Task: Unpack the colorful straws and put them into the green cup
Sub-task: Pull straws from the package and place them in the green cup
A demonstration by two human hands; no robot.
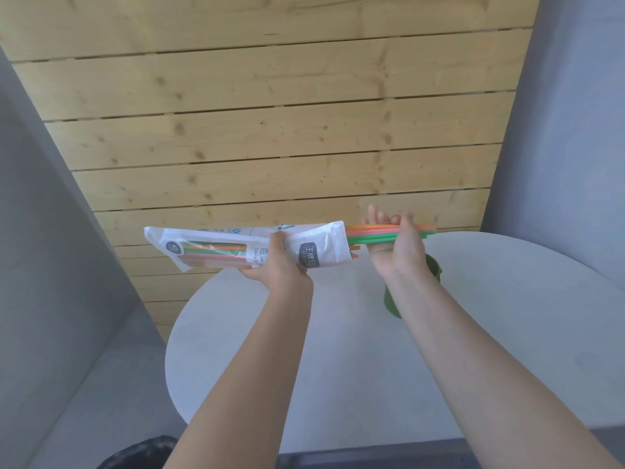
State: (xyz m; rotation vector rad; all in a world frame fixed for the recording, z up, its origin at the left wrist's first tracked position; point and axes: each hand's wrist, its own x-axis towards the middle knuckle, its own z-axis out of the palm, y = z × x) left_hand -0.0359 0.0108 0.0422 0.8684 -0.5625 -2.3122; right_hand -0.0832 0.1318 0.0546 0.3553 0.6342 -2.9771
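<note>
My left hand (275, 265) grips a white plastic straw package (209, 247) around its middle and holds it level above the far edge of the table. Orange, green and pink straws (372, 235) stick out of the package's open right end. My right hand (397, 243) is closed around that bunch, just right of the package mouth. More straws show through the package's clear window at the left. The green cup (434, 270) stands on the table under my right wrist, which hides most of it.
A round white table (338, 350) fills the lower middle. A wooden plank wall (270, 113) rises behind it, with grey panels at both sides. A dark object (142, 453) lies on the floor at the lower left.
</note>
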